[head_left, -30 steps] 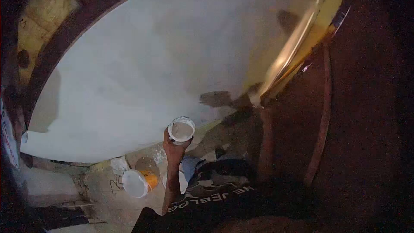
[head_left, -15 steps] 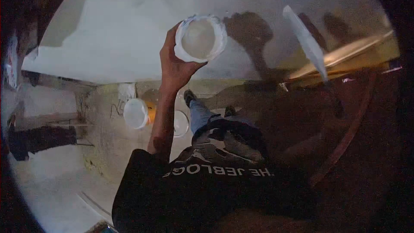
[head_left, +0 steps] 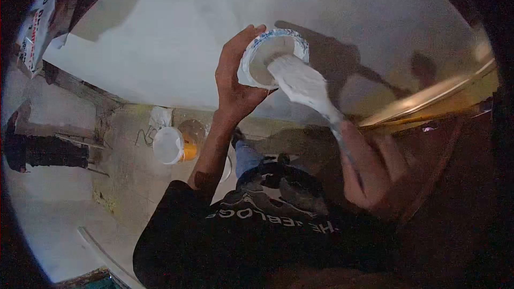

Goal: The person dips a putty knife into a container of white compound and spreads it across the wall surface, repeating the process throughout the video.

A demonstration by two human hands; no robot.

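My left hand (head_left: 234,83) is wrapped around a white paint tub (head_left: 249,63), tilted so that its inside shows. White and bluish smears cover the tub's rim. From the right, a wide paintbrush (head_left: 301,81) coated in white reaches in, its tip over the mouth and partly inside the tub. My right hand (head_left: 367,166) is closed on the brush handle, somewhat blurred and in shadow.
A pale wall (head_left: 176,37) spans the far side, with shadows of my hands on it. On the floor stands a white and orange bucket (head_left: 168,145). A long pale strip (head_left: 101,254) lies lower left. A golden, shiny edge (head_left: 428,99) runs along the right.
My right hand has come in from the dark right side, bringing the paintbrush leftward from near the wall to the tub. The tub has shifted slightly right and tilted.
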